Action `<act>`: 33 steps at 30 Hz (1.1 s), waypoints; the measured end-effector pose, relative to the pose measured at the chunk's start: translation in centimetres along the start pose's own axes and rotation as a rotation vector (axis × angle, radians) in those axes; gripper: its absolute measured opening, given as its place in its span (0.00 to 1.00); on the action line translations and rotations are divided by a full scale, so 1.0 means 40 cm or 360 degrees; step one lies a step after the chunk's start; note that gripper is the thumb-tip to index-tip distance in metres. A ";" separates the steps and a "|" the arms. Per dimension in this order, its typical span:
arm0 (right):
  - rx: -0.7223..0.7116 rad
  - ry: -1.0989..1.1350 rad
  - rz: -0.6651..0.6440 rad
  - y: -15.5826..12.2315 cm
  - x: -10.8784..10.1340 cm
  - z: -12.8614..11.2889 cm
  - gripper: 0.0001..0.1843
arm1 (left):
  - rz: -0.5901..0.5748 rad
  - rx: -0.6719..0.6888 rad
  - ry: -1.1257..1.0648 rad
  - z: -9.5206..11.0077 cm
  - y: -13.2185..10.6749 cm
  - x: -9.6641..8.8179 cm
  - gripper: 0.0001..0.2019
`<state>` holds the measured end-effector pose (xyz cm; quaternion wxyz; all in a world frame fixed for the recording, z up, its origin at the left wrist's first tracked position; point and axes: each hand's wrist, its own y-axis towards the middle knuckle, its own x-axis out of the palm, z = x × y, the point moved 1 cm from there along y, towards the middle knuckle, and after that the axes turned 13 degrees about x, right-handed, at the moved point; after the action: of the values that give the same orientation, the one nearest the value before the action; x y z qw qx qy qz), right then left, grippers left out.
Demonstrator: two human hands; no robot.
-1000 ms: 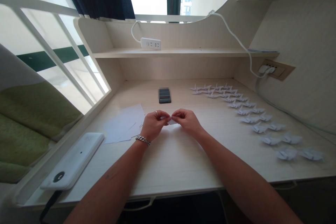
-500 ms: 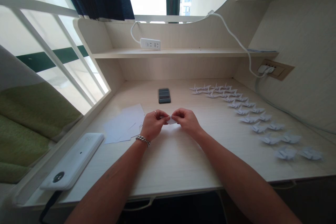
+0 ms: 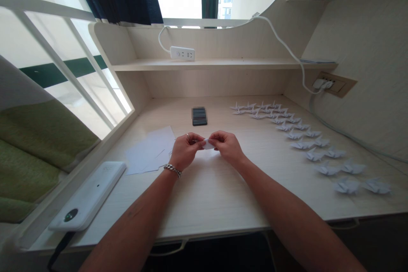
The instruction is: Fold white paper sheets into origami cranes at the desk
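Observation:
Both hands meet over the middle of the pale wooden desk [image 3: 210,195]. My left hand [image 3: 185,151], with a ring and a chain bracelet, pinches one side of a small folded white paper piece [image 3: 208,144]. My right hand [image 3: 227,146] pinches the other side. The piece is mostly hidden by my fingers and is held just above the desk. A loose stack of white paper sheets [image 3: 149,151] lies just left of my left hand.
Several folded white paper cranes [image 3: 306,140] lie in two rows along the right side. A dark phone [image 3: 199,116] lies behind my hands. A white flat device [image 3: 91,193] rests at the front left. A power strip [image 3: 182,53] sits on the shelf; a wall socket [image 3: 330,83] with cable is right.
My hands and the paper piece have risen very slightly, with small finger shifts on the fold. Nothing else has moved.

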<state>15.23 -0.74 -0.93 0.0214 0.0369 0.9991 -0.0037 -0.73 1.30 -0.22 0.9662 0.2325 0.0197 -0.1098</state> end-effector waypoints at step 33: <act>0.0039 -0.0040 -0.0324 -0.003 -0.013 0.006 0.13 | -0.0261 -0.0045 0.0114 0.020 -0.006 -0.006 0.13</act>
<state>15.74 -0.90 -1.16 0.0328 -0.0646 0.9972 -0.0186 -1.03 0.77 0.39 0.9558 0.2204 0.0748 -0.1797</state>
